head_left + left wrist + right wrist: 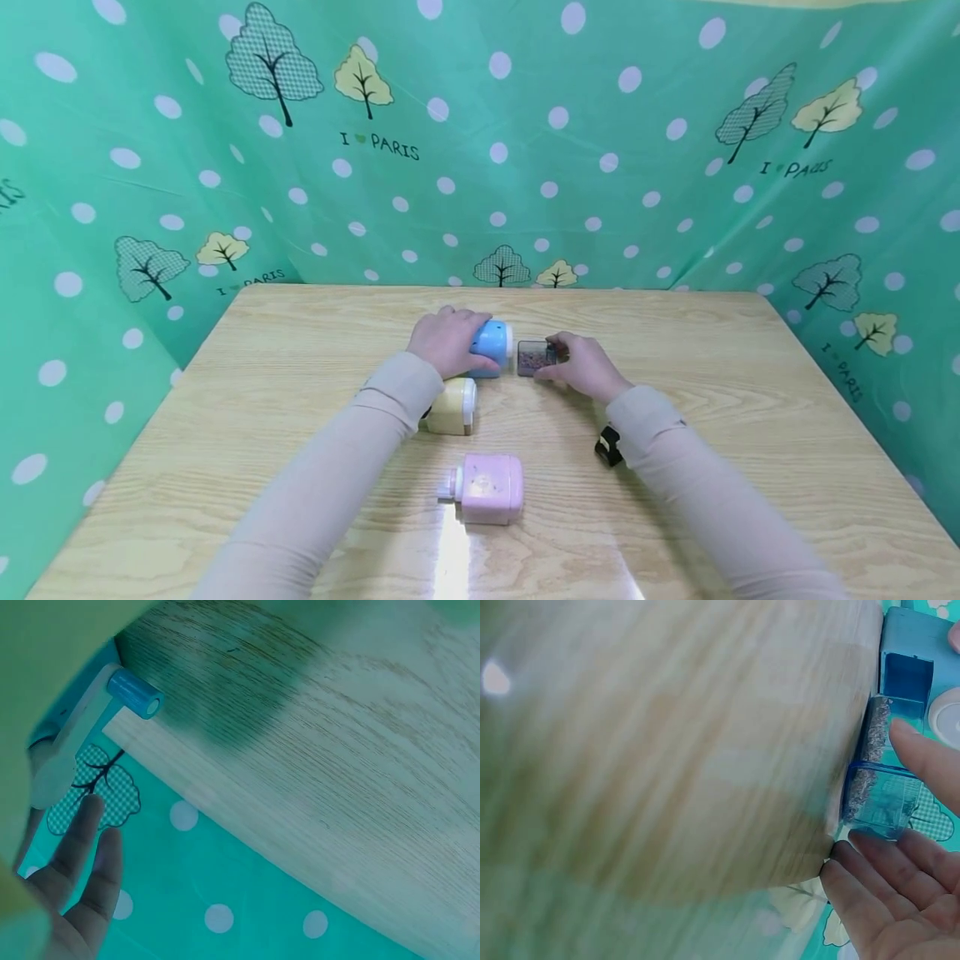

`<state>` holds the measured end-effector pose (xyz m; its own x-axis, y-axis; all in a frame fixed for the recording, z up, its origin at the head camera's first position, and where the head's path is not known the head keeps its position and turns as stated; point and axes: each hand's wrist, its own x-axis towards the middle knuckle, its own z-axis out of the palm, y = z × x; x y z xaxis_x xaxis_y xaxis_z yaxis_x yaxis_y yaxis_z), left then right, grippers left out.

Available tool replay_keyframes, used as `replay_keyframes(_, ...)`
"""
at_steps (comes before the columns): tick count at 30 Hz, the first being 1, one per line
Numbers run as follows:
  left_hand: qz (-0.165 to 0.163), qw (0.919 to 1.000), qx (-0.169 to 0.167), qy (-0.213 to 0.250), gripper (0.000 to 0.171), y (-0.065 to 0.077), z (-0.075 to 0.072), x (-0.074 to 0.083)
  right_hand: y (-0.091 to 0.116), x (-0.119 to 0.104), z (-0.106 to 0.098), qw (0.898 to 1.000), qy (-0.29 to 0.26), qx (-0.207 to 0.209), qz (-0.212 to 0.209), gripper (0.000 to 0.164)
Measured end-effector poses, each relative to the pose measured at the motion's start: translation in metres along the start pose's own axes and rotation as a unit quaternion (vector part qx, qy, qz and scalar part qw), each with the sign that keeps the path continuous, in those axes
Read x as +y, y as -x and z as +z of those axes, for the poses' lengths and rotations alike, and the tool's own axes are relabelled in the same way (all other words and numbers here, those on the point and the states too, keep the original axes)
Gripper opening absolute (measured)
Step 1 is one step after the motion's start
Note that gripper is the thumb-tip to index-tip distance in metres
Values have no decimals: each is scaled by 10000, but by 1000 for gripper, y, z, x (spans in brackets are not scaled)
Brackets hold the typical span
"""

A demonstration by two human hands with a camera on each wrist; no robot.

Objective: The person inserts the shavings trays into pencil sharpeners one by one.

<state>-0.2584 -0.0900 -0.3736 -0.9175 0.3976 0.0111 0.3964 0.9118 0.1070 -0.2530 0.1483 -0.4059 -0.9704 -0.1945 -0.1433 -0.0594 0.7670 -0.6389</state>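
Observation:
My left hand (446, 340) grips a blue crank pencil sharpener (491, 348), thumb on the near side and fingers over the far side. Its crank with a blue knob (135, 691) sticks out in the left wrist view, beside two extended fingers. Just right of the sharpener, my right hand (585, 362) pinches a clear shavings drawer (536, 358) between thumb and fingers. Shavings lie along the drawer's bottom. In the right wrist view the drawer is outside the sharpener body (911, 637), close to its dark drawer slot (907, 675).
A yellow sharpener (450, 407) stands near the left cuff, partly covered by it. Closer to me is a pink sharpener (491, 490) with its crank end to the left. A small black object (609, 446) is beside the right sleeve. Polka-dot cloth (495, 200) hangs behind the wooden table (315, 333).

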Motion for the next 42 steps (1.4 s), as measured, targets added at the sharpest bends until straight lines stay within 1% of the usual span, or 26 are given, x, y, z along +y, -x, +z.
replay_keyframes(6,-117,9998,-83,171,92,0,-2,1,-1,-1,1,9999,77,43,-74,78)
replay_keyframes(12,-115,9988,-163,441,89,-1,-1,2,-2,-5,5,9999,118,62,-78,76)
replay_keyframes(19,-157,9977,-264,609,87,0,-3,2,-5,-10,9,9998,169,52,-104,75)
replay_keyframes(25,-117,9976,-267,633,87,0,-3,2,-8,-15,13,9998,46,24,-215,75)
replay_keyframes(35,-113,9976,-168,663,88,-2,1,1,-9,-19,17,9995,-229,18,-210,76)
replay_keyframes(42,-146,9973,-181,695,88,-2,2,1,-9,-17,19,9997,-181,28,-178,79)
